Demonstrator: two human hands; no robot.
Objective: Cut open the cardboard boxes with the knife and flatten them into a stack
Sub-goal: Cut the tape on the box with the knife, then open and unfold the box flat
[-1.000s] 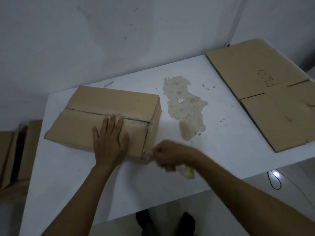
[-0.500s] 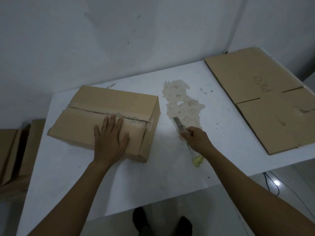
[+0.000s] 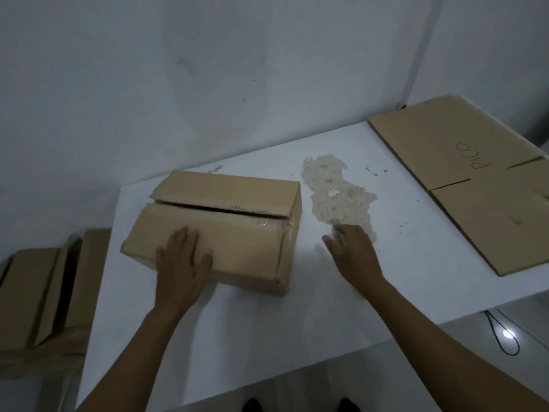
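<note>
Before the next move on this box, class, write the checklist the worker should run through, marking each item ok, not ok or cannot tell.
1. The left hand lies flat on the box: ok.
2. The top seam is slit, flaps parted: ok.
3. The knife is free of the right hand: cannot tell; the hand covers most of it.
4. The knife is clear of the left hand: ok.
5. The flattened cardboard lies on the table, ready for another sheet: ok.
6. The bottom seam is cut: cannot tell, hidden.
</note>
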